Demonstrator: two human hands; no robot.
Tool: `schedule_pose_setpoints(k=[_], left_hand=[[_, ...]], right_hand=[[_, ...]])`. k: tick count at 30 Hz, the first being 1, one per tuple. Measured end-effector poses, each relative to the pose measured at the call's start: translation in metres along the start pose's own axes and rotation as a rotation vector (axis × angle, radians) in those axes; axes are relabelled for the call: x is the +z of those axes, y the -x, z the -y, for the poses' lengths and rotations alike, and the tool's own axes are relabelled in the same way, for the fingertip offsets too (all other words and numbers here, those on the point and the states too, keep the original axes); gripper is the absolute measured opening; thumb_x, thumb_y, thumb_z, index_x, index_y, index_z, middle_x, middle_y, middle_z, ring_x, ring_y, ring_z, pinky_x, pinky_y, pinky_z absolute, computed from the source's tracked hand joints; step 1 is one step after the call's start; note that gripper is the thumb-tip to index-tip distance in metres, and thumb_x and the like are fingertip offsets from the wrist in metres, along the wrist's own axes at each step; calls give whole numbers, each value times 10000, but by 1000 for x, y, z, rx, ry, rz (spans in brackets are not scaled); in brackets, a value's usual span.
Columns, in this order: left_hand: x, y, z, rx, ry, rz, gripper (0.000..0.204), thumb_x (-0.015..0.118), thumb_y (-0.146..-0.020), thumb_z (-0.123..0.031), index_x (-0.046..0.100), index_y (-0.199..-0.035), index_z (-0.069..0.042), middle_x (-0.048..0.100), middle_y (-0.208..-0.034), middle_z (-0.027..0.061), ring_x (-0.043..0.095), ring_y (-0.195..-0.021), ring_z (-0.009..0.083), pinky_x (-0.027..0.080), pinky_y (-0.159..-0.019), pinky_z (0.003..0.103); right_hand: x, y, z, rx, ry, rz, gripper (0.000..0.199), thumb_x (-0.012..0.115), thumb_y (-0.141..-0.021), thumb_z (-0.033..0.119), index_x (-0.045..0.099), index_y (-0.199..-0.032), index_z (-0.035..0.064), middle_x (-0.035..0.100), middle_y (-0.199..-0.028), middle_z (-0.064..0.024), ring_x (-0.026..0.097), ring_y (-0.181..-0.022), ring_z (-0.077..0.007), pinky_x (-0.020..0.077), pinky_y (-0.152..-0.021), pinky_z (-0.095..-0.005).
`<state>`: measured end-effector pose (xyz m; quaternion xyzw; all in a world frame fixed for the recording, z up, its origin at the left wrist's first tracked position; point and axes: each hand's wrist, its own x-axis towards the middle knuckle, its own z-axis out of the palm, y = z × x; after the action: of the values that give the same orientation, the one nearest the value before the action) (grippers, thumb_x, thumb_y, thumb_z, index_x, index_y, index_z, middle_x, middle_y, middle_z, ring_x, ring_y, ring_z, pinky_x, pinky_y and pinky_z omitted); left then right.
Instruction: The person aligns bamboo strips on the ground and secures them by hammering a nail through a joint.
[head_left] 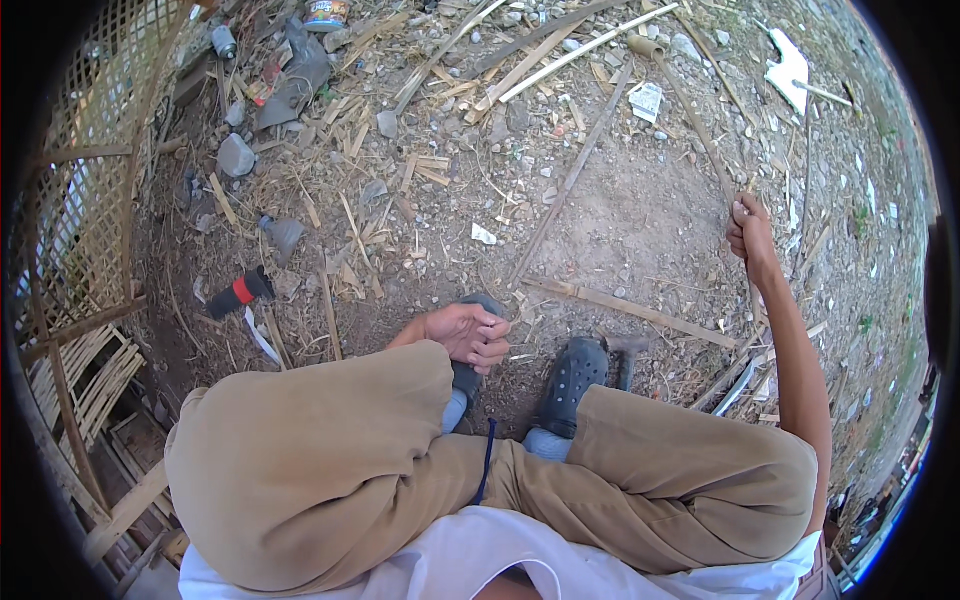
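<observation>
A seated person's right hand (750, 232) is clamped on a thin bamboo stick (690, 115) over the dirt ground (620, 220); the left hand (468, 335), fingers curled and holding nothing, rests by a dark shoe (570, 380).

You sit above bare dirt ground (640, 215), littered with bamboo strips (630, 308), stones (387, 123), paper scraps (484, 235), a red-and-black tool (238, 293).

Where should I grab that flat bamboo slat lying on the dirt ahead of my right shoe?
Take the bamboo slat near its left end, the end closest to the shoe, coming from above. It lies flat on the dirt, so pinch across its narrow edges; that end looks free of other sticks.
</observation>
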<state>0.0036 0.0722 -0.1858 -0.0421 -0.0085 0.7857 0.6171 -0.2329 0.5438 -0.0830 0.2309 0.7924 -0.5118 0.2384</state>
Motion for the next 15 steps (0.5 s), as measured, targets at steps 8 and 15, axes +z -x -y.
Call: schedule_pose_setpoints(k=[8,15], left_hand=[[-2,-1,-1,1,14,17,314,400,-1107,-351,423,-847,-176,393,-779,-2,456,-712,163,448,-784,367],[0,-1,-5,-21,10,32,299,392,-1101,-342,424,-850,-184,390,-781,-6,457,-719,160,443,-794,373]], right_hand=[[12,16,-2,26,-260,109,149,413,-1158,160,502,-1040,149,353,-632,71,258,-463,-38,155,-407,-247],[2,39,-8,-3,-314,125,125,430,-1147,150,502,-1045,150,364,-641,65,263,-468,-33,155,-402,-239]])
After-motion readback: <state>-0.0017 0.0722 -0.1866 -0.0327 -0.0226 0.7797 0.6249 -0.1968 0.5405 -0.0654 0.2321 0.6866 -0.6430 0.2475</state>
